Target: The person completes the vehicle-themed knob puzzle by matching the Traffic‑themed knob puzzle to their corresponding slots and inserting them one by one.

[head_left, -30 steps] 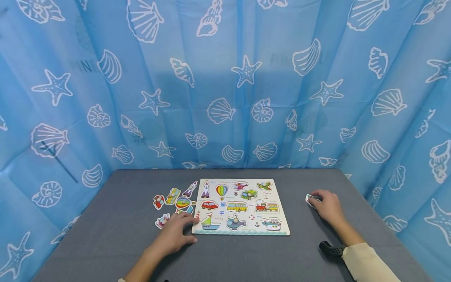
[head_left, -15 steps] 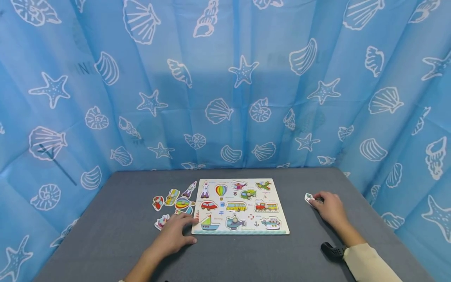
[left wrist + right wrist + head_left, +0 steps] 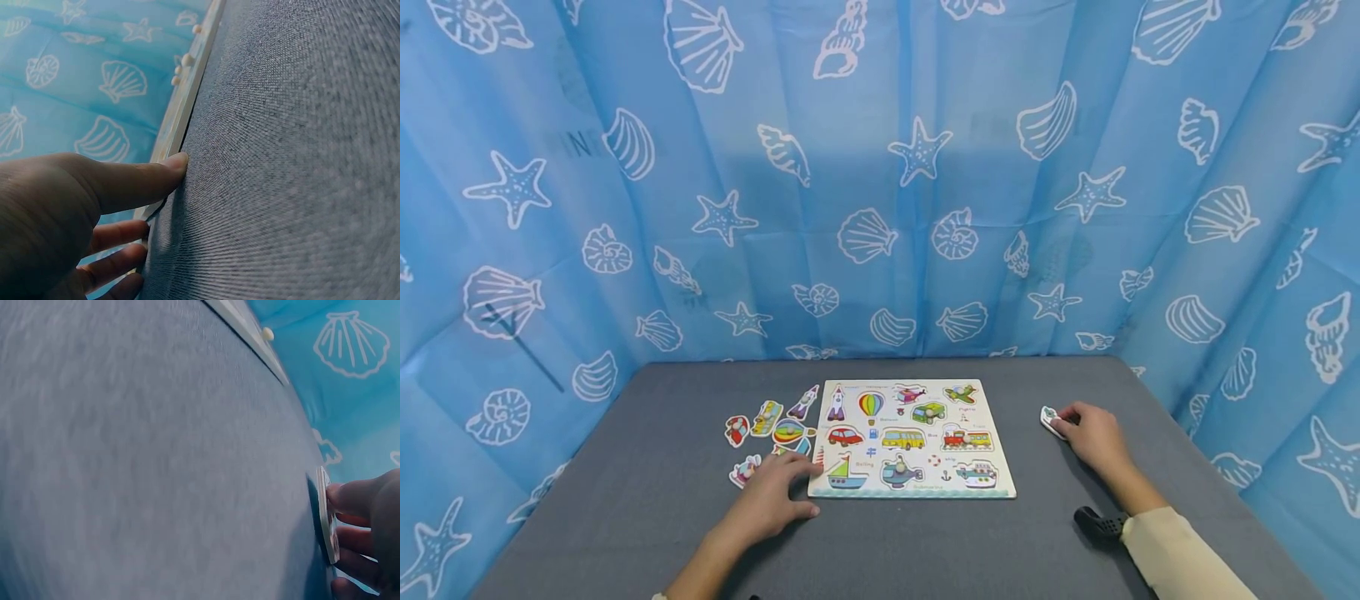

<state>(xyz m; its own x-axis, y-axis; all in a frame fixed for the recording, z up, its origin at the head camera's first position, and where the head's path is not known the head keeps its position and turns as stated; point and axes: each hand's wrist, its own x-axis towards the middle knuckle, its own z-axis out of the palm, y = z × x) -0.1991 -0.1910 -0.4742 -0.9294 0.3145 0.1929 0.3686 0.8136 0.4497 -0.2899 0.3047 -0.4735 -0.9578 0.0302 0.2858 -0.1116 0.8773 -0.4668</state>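
R hand (image 3: 1093,435) fingertips pinch loose piece (image 3: 1049,419) on surface, right of board (image 3: 913,439) | L hand (image 3: 772,498) flat, steadies board corner | risk: thin grip, piece may slip; board may shift

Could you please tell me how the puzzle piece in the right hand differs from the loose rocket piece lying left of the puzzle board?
The puzzle piece is tilted up off the grey table, gripped by the right hand; the rocket piece lies flat, untouched. The puzzle piece sits alone to the right of the puzzle board; the rocket piece lies among other loose pieces on the left. The puzzle piece's picture is unclear; the rocket's is plain. Both are thin, white-edged cut-outs outside the board.
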